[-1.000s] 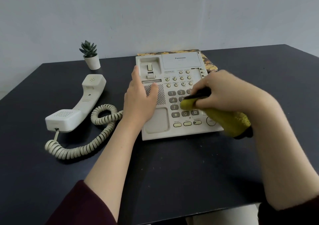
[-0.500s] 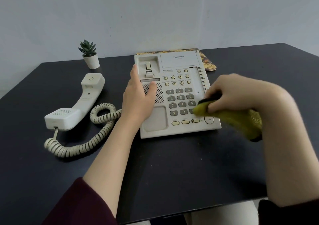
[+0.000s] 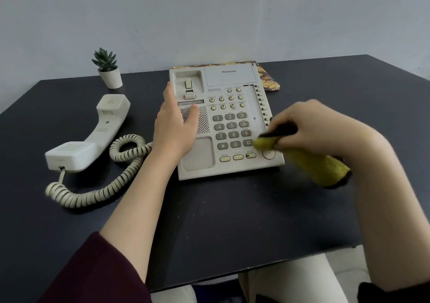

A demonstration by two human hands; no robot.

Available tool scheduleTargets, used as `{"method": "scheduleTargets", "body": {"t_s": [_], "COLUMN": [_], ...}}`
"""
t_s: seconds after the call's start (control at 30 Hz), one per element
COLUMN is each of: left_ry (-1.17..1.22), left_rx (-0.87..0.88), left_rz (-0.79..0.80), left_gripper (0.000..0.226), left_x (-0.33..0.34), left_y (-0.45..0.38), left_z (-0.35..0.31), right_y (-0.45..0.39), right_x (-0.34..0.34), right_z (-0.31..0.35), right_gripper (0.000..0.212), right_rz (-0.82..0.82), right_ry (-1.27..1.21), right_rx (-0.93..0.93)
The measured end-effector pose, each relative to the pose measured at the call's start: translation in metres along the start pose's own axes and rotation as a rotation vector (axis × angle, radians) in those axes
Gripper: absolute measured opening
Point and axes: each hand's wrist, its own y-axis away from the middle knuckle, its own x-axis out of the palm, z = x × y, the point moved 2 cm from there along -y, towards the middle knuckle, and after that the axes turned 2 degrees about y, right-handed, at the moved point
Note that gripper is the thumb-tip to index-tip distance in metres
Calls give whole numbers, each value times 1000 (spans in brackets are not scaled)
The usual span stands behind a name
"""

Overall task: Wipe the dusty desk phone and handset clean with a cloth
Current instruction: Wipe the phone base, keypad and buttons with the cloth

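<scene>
Here, in the head view, a cream desk phone [image 3: 223, 121] sits on a dark table [image 3: 232, 221], its keypad facing up and its cradle bare. The left hand [image 3: 175, 128] lies flat on the phone's left side, fingers straight and close together along the edge beside the cradle, thumb spread out onto the speaker grille; it grips nothing and only presses down on the body. The right hand [image 3: 309, 128] is at the phone's right edge, its fingers curled round a rolled yellow-green cloth [image 3: 311, 163] with a dark strip along its upper side. The front tip of the cloth touches the lower right corner of the keypad, next to the hash key and just above a round button, while the rest of the roll trails out behind the hand over the table, off the phone's right edge. The handset [image 3: 93, 135] lies off the phone, face up on the table to the left, well apart from the base, and its coiled cord [image 3: 109, 181] loops across the table toward the phone's left side, passing under the left wrist. A small potted succulent [image 3: 107, 68] stands near the far left of the table, and a patterned mat [image 3: 267, 77] shows from behind the phone at its far right corner. Dark red sleeves cover both forearms near the bottom of the frame.
</scene>
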Motion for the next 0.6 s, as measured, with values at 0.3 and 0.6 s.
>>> {"method": "scheduleTargets", "body": {"t_s": [0.3, 0.6], "left_ry": [8, 16], "left_rx": [9, 7], "left_rz": [-9, -14], "left_gripper": [63, 63], "left_x": [0, 0], "left_y": [1, 0], "left_z": [-1, 3], "right_y": [9, 15], "right_x": [26, 15], "right_z": [12, 22], "right_gripper": [26, 20], "right_rz": [86, -405], "right_ry": [-82, -57], "right_rx": [-75, 50]}}
